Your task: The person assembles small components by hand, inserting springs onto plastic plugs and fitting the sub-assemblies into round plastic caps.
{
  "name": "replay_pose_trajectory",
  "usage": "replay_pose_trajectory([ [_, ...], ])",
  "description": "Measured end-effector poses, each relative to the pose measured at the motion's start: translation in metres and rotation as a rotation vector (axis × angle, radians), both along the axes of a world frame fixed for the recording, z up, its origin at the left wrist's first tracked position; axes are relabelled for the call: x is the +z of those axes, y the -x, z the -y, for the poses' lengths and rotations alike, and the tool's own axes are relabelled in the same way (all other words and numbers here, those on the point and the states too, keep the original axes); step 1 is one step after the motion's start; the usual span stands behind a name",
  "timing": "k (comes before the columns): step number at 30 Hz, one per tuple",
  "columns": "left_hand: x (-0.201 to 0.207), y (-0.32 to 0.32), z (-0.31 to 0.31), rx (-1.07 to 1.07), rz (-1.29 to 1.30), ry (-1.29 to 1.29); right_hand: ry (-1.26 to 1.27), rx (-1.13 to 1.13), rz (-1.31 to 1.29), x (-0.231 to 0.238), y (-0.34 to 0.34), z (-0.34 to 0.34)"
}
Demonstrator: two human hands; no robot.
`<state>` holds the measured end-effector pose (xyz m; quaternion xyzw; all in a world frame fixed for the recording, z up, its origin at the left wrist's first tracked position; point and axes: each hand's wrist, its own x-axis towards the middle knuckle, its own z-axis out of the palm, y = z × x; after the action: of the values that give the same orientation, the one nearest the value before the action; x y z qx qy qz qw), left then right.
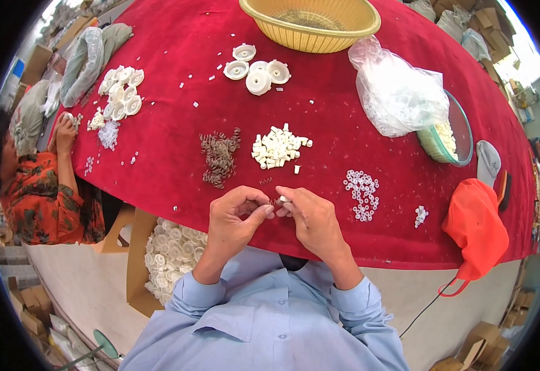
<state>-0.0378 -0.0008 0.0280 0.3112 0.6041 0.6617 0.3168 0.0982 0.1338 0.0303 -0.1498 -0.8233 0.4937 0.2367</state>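
Over the table's near edge, my two hands meet fingertip to fingertip. My left hand is closed in a pinch at one end of a thin coil spring. Held in the closed fingers of my right hand is a small cream plug, touching or almost touching the spring's other end. Fingertips partly hide both parts. Just beyond lie a loose spring, a tangled heap of springs, a pile of cream plugs and a single plug.
Small white rings lie scattered on the red cloth, right of my hands. White round caps and a yellow basin are farther off. A plastic bag leans on a bowl. Left sits another person, above a box.
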Motion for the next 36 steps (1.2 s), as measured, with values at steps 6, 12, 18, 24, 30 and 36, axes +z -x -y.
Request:
replay_pose_trajectory([
  [6,-0.003,0.000,0.000,0.022,-0.041,0.016,-0.022,0.002,0.014,-0.002,0.000,0.002],
  [12,0.000,0.001,-0.001,0.053,-0.193,0.003,0.021,0.041,0.015,0.002,0.001,0.001],
  [18,-0.004,0.000,0.003,0.048,-0.081,-0.042,0.062,0.094,-0.005,0.006,0.000,0.003],
  [24,-0.003,-0.001,0.006,-0.035,0.150,-0.038,-0.092,0.114,0.021,0.018,-0.002,0.001],
  [30,0.005,-0.001,0.009,-0.036,0.017,0.015,-0.284,0.086,0.105,0.031,-0.007,0.002],
  [36,0.012,-0.007,0.011,-0.038,0.142,-0.016,-0.199,0.054,0.054,0.043,-0.011,0.005],
])
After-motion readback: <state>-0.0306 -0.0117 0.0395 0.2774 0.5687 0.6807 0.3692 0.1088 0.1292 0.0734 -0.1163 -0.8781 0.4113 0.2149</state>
